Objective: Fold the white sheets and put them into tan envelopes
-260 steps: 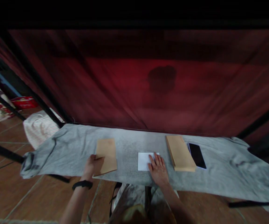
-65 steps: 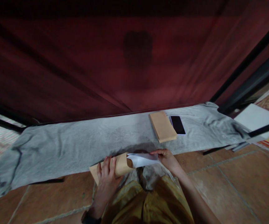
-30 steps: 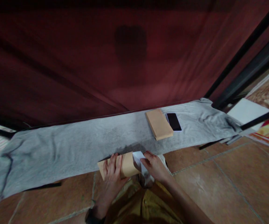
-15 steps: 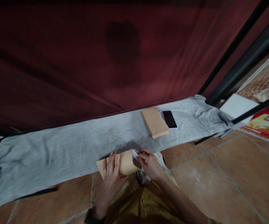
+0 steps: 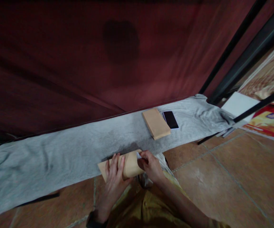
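My left hand (image 5: 114, 172) grips a brown envelope (image 5: 129, 164) at the near edge of a bench covered in grey cloth (image 5: 63, 152). The envelope bulges open towards the right. My right hand (image 5: 151, 166) is closed at its mouth, fingers pinched on a folded white paper (image 5: 138, 155). Only a small white corner of the paper shows outside the envelope.
A stack of brown envelopes (image 5: 156, 123) lies further right on the cloth, with a black phone (image 5: 170, 119) beside it. A dark red curtain (image 5: 91, 63) hangs behind the bench. Black metal bars (image 5: 234, 47) and a white sheet (image 5: 238, 103) stand at the right. Tiled floor lies below.
My right hand has pushed the white paper further into the envelope; far less of it shows than a second ago. The view has drifted left, and the left hand keeps its grip.
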A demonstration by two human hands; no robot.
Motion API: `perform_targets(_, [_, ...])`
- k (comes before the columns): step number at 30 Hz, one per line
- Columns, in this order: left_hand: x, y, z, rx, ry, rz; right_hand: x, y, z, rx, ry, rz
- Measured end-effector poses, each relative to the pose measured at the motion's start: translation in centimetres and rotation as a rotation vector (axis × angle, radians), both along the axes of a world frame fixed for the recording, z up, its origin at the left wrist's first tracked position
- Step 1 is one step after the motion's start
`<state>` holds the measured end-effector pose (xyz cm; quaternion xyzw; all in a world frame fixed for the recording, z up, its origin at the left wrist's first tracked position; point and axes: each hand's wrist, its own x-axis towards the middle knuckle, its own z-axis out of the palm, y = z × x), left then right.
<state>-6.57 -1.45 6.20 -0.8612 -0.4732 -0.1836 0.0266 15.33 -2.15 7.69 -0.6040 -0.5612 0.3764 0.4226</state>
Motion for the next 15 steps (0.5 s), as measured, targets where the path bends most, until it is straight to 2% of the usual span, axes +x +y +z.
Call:
perform_targets(6, [-0.2,0.1,0.1,-0.002,0.01,-0.015,-0.2,0.2,-0.3,-0.079,0.034,-0.101])
perform_targets(12, [-0.6,0.8,0.5,-0.001,0.052,-0.056,0.0,0.8,-1.7,-0.048,0.05,-0.023])
perform_targets(15, [-0.7,1.1,0.6,0.011,0.005,-0.021,-0.3,1.3,-2.6,-0.102,0.178,-0.077])
